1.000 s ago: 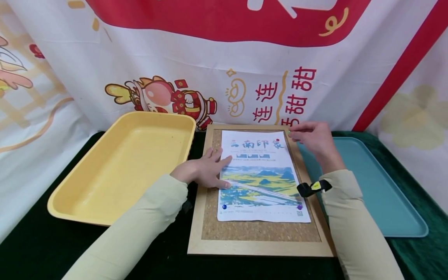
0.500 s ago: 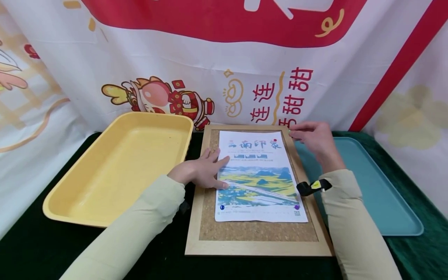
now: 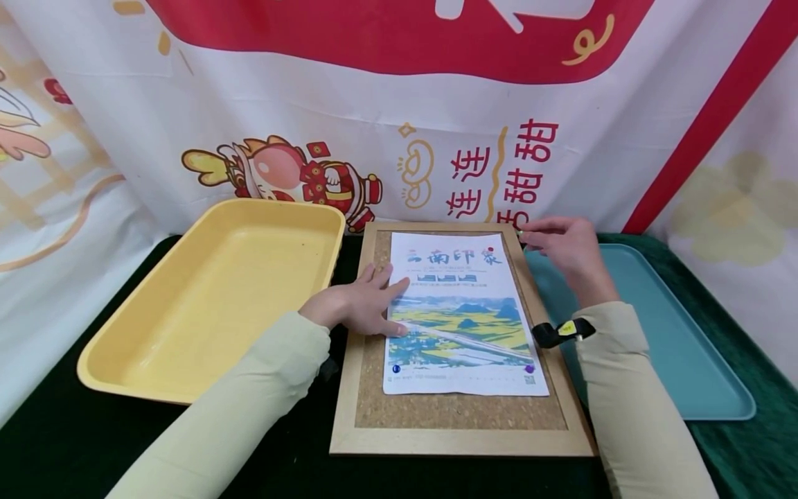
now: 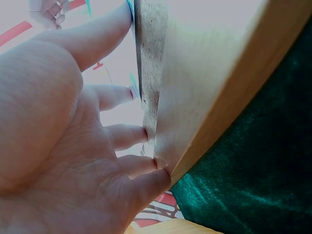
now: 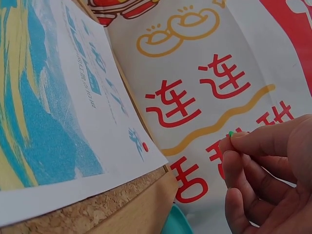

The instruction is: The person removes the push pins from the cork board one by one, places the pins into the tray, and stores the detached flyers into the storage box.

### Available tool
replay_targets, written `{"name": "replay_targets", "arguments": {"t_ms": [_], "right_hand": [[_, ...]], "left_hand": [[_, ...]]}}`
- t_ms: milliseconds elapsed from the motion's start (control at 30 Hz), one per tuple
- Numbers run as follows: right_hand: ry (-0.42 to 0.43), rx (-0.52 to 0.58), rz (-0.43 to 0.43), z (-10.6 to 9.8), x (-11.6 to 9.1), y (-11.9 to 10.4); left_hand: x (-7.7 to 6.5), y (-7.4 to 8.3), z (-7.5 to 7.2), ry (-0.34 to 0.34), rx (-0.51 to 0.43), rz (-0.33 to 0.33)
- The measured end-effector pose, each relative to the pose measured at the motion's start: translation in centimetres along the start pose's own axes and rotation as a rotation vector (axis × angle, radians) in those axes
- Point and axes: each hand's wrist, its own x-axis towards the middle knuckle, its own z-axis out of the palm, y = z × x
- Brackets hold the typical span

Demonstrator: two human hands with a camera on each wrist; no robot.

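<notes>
A printed poster (image 3: pixel 461 277) with a blue and yellow landscape lies on a wood-framed corkboard (image 3: pixel 461 414). A red pushpin (image 3: pixel 490 250) sits near its upper right corner, a blue pushpin (image 3: pixel 395 369) at lower left, and a purple pushpin (image 3: pixel 529 369) at lower right. With fingers spread, my left hand (image 3: pixel 361 303) rests across the board's left side and the poster's edge. My right hand (image 3: pixel 564 249), beyond the board's upper right corner, pinches a small green pushpin (image 5: pixel 231 133) between thumb and index finger; most of it is hidden by the fingertips.
Left of the board stands a deep yellow tray (image 3: pixel 206 291). A flat blue tray (image 3: pixel 673 339) lies to the right, partly behind the right arm. Dark green cloth (image 3: pixel 274 443) covers the table, and a printed fabric backdrop (image 3: pixel 349 97) hangs right behind it.
The head view shifted slightly early on. My right hand has since moved a little to the right, away from the board's corner, still pinching the green pushpin. My left hand stays in place.
</notes>
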Motion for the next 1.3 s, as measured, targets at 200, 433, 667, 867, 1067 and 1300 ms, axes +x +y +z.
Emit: {"name": "replay_targets", "arguments": {"t_ms": [200, 433, 667, 867, 1067, 1300], "right_hand": [[0.008, -0.003, 0.016, -0.3, 0.1, 0.4], [0.032, -0.024, 0.039, -1.2, 0.7, 1.6], [0.058, -0.01, 0.113, -2.1, 1.6, 3.7], [0.091, 0.015, 0.192, -2.4, 2.1, 5.1], [0.083, 0.006, 0.183, -2.5, 2.6, 6.2], [0.067, -0.066, 0.193, -2.1, 2.6, 6.4]], "left_hand": [[0.0, 0.0, 0.0, -0.001, 0.0, -0.004], [0.2, 0.1, 0.0, 0.002, -0.009, 0.002], [0.1, 0.2, 0.0, 0.001, -0.003, 0.0], [0.2, 0.1, 0.1, 0.002, -0.006, 0.003], [0.2, 0.0, 0.0, 0.004, -0.001, -0.005], [0.1, 0.0, 0.0, 0.003, -0.007, -0.011]]}}
